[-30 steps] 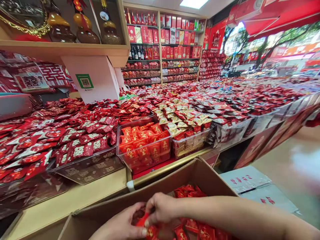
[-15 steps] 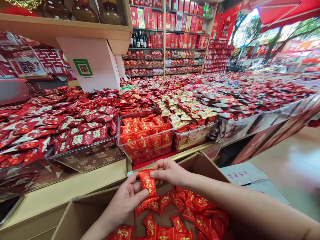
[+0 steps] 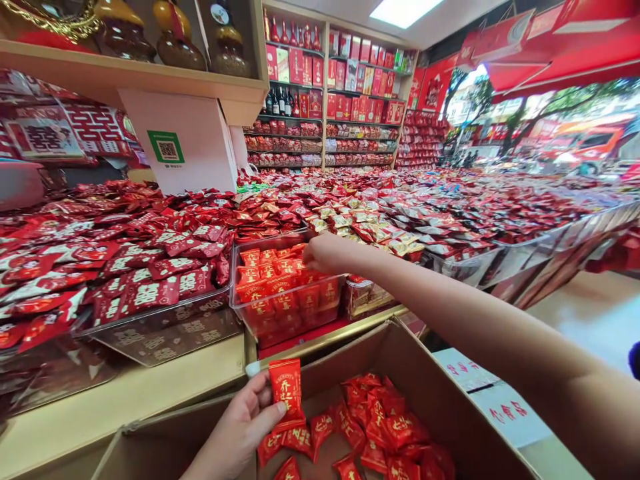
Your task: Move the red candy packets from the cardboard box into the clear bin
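My left hand (image 3: 245,417) pinches a red wrapped candy (image 3: 287,393) with gold lettering, thumb across its front, above the open cardboard box (image 3: 395,360). More red candies (image 3: 383,423) lie loose at the bottom of that box. My right hand (image 3: 327,253) is over the back right of a clear plastic bin (image 3: 285,320), its fingers bent down among the candies. Those fingers are closed, and what they grip, if anything, is hidden. Inside the bin, red candies with gold lettering (image 3: 265,277) stand upright in rows.
Bins heaped with dark red packets (image 3: 150,287) stand left, and gold and red packets (image 3: 365,220) fill a bin on the right. A white panel (image 3: 200,147) with a QR code rises behind. White cartons (image 3: 495,400) sit right of the box.
My right hand has left the candy that both hands touched and moved up and forward to the clear bin. My left hand keeps the candy, slightly lower. The view has tilted up a little.
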`<action>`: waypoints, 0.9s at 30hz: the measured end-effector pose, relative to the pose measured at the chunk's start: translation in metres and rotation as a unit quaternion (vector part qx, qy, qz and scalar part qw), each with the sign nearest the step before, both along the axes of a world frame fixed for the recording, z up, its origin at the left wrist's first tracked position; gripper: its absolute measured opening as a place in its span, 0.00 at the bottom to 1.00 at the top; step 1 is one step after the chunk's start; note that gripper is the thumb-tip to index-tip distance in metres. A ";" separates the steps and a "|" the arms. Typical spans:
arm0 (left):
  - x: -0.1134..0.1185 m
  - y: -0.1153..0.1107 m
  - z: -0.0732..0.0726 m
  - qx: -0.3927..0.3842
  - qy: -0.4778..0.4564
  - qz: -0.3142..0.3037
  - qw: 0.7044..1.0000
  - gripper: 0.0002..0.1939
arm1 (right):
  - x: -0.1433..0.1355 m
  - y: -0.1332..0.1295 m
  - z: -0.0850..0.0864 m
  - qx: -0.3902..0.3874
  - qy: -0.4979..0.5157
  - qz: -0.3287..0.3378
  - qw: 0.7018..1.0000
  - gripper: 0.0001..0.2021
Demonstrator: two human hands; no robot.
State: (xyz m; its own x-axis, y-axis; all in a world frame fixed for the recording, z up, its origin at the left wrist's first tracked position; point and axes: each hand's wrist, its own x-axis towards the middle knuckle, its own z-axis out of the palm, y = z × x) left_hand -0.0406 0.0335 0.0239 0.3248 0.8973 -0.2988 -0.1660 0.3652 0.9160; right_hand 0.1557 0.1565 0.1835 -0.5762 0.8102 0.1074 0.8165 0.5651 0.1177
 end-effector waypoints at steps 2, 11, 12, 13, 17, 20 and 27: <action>-0.001 0.000 0.000 0.001 0.002 -0.002 1.000 0.24 | -0.005 0.003 0.002 -0.047 -0.022 -0.012 0.999 0.10; 0.003 -0.005 0.005 0.014 0.018 0.043 0.999 0.23 | -0.019 0.005 0.011 -0.094 -0.021 0.035 0.995 0.10; 0.004 -0.005 0.005 0.015 0.020 0.041 0.999 0.23 | -0.019 0.005 0.011 -0.091 -0.020 0.034 0.995 0.10; 0.004 -0.006 0.006 0.016 0.023 0.039 0.999 0.23 | -0.020 0.005 0.011 -0.089 -0.018 0.034 0.995 0.10; 0.004 -0.006 0.005 0.019 0.024 0.033 0.999 0.23 | -0.018 0.004 0.010 -0.101 -0.009 0.039 0.994 0.10; 0.004 -0.005 0.002 0.022 0.016 0.037 0.999 0.24 | -0.013 0.002 0.012 -0.118 0.012 0.038 0.992 0.12; 0.002 -0.002 -0.010 0.026 0.015 0.062 0.998 0.28 | 0.003 -0.004 0.018 -0.082 -0.088 -0.026 0.992 0.15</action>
